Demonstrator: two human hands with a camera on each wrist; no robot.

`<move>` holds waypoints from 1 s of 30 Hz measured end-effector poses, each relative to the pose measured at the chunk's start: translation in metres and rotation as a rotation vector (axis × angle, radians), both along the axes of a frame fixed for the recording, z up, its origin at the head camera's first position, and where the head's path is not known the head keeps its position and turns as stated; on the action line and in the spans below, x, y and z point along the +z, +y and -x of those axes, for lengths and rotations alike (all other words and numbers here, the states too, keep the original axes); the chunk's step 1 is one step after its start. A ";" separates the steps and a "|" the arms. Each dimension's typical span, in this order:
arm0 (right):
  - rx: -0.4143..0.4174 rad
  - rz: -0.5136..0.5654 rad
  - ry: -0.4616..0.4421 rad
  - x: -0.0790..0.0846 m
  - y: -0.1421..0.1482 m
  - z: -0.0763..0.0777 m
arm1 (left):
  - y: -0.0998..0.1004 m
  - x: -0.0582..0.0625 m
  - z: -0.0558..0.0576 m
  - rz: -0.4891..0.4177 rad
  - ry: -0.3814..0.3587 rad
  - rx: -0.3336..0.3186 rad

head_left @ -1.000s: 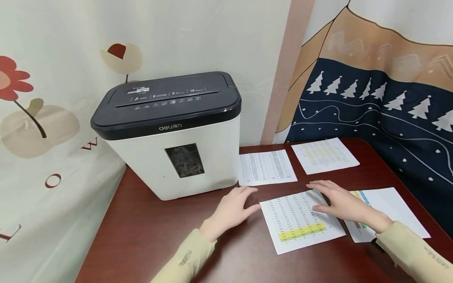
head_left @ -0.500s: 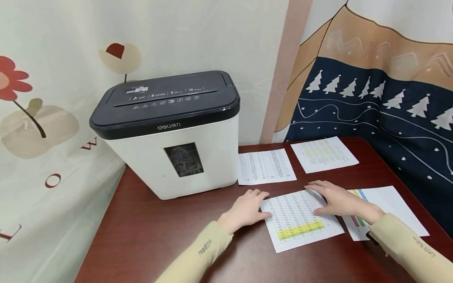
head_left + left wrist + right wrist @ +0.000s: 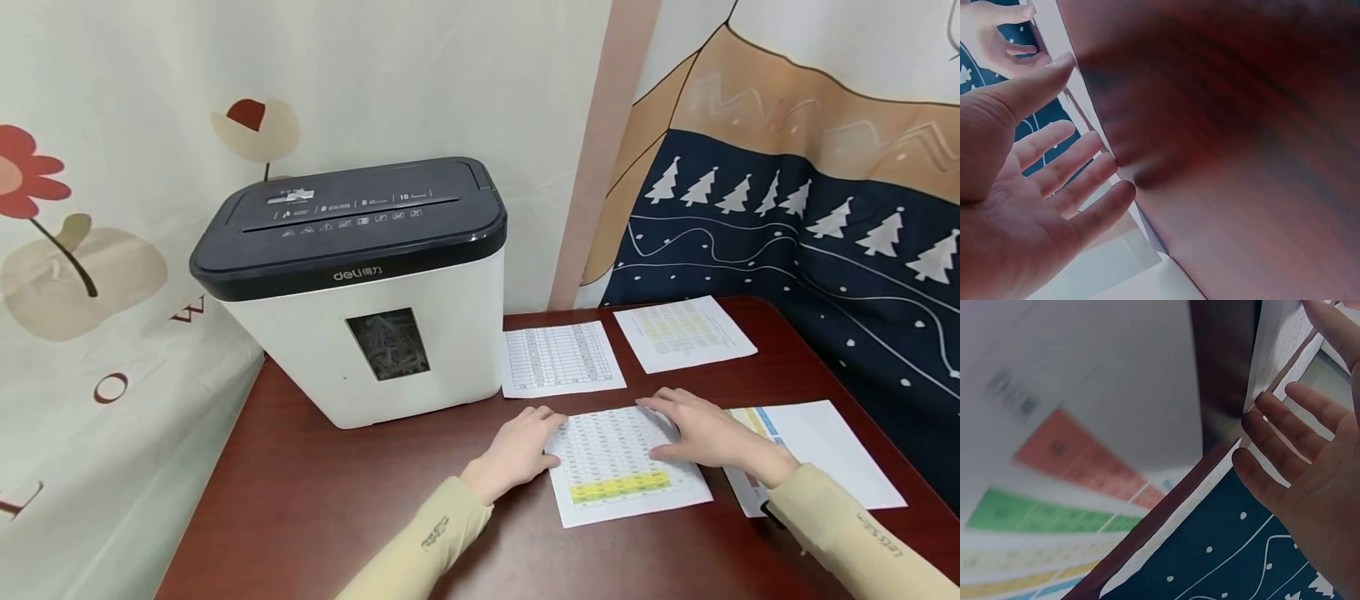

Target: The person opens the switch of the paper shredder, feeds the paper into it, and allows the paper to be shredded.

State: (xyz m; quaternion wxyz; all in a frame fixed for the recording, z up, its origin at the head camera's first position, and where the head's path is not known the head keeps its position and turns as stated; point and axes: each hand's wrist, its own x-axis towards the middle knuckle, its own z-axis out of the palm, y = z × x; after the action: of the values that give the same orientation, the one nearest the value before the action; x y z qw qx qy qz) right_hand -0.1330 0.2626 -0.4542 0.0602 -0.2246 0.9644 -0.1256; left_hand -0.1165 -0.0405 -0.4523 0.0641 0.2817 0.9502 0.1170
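Note:
A printed sheet of paper with a table and a yellow band lies on the desk in front of me. My left hand rests at its left edge, fingers lightly bent and thumb over the margin. In the left wrist view that hand has its fingers spread, tips at the desk surface. Across the sheet's upper right lies my right hand, fingertips near the top edge and thumb on the print. The right wrist view has the right hand's fingers extended at the sheet's edge.
A white shredder with a black lid stands at the left on the brown desk. Behind the sheet lie two more printed papers, one near the shredder and one farther right. A colour-striped paper lies under the right forearm.
Over the last second my left hand has come right to the sheet's left edge. Since half a second ago the sheet and my right hand have shifted slightly left.

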 end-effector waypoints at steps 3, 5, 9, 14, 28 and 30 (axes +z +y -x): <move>0.001 0.004 0.012 0.000 -0.006 -0.001 | -0.001 0.001 0.000 -0.006 -0.006 0.009; 0.005 0.004 0.013 0.000 -0.010 -0.001 | -0.002 0.001 0.001 -0.015 -0.012 0.018; 0.024 0.007 0.008 0.003 -0.011 0.001 | -0.001 0.002 0.002 -0.032 -0.030 0.030; 0.025 0.007 -0.025 0.005 -0.007 0.006 | 0.000 0.000 0.003 -0.049 -0.048 0.034; 0.006 -0.014 -0.116 0.007 -0.013 0.012 | 0.014 -0.003 0.003 0.033 -0.053 0.087; 0.000 -0.010 -0.128 0.007 -0.014 0.011 | 0.014 -0.003 0.004 0.035 -0.057 0.091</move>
State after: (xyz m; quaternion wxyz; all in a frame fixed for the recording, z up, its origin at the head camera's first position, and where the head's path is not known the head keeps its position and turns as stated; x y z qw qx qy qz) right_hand -0.1436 0.2489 -0.4476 0.1231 -0.2156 0.9593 -0.1347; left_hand -0.1202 -0.0260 -0.4551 0.0905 0.2334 0.9618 0.1111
